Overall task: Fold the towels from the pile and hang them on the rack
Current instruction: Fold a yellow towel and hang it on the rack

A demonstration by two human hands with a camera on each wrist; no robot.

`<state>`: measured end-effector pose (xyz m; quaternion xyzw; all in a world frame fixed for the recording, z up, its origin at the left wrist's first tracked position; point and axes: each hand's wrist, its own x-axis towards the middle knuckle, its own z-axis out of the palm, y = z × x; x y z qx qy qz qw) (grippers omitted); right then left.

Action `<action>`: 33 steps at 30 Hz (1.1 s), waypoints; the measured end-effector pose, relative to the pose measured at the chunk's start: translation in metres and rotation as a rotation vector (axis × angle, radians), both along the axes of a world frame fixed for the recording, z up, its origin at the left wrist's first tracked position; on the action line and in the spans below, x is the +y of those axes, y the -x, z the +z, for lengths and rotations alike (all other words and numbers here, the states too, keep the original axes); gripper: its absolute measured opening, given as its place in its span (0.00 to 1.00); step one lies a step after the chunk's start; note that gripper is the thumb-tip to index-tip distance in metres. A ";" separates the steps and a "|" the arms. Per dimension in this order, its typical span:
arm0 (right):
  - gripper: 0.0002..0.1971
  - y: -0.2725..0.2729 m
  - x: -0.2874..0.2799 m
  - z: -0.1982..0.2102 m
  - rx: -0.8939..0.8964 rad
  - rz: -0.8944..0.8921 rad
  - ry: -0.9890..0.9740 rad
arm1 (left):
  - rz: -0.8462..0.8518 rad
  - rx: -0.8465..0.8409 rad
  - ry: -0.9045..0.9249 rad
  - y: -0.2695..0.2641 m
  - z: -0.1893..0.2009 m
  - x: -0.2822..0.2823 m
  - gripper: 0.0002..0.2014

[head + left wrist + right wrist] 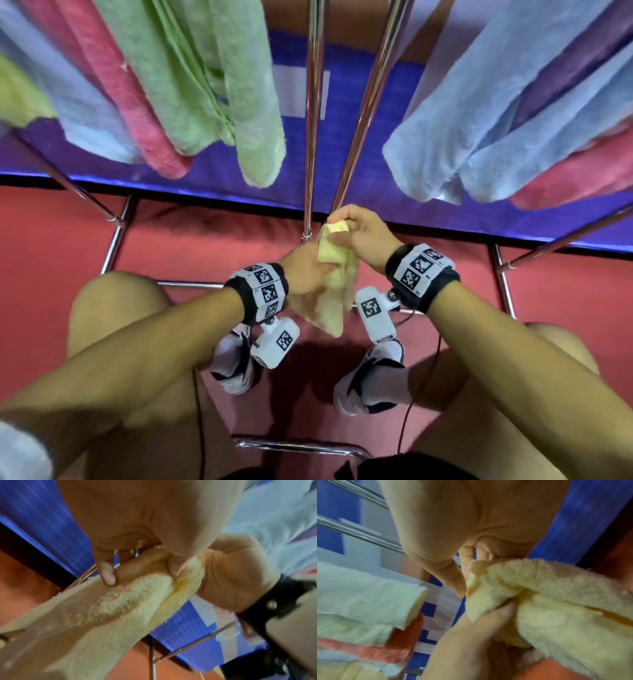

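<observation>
Currently folding: both hands pinch the yellow towel (330,294) at centre frame, left hand (305,270) at 8 o'clock of right hand (363,234). Next: square edges, drape over bare rail (313,102) at 12.

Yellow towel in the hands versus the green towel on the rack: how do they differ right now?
The yellow towel is bunched, gripped by the left hand and right hand; the green towel is touched by neither hand. The yellow one dangles low in front of the knees, off the rack; the green one hangs draped from the rack in a long, flat fold. Both look like terry cloth.
</observation>
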<state>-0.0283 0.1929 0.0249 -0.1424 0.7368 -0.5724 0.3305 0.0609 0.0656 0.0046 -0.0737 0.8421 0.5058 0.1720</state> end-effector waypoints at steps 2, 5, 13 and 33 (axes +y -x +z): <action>0.17 -0.006 0.003 0.026 0.056 -0.025 0.022 | 0.086 0.052 -0.086 -0.002 0.025 0.000 0.06; 0.22 -0.013 0.009 0.056 0.130 -0.084 0.047 | 0.187 0.118 -0.248 -0.006 0.065 0.001 0.07; 0.25 -0.040 0.030 0.113 0.186 -0.075 0.038 | 0.483 0.256 -0.476 -0.012 0.154 0.003 0.12; 0.12 -0.028 0.097 0.145 0.433 -0.024 -0.307 | 0.504 0.385 -0.378 -0.019 0.238 -0.009 0.05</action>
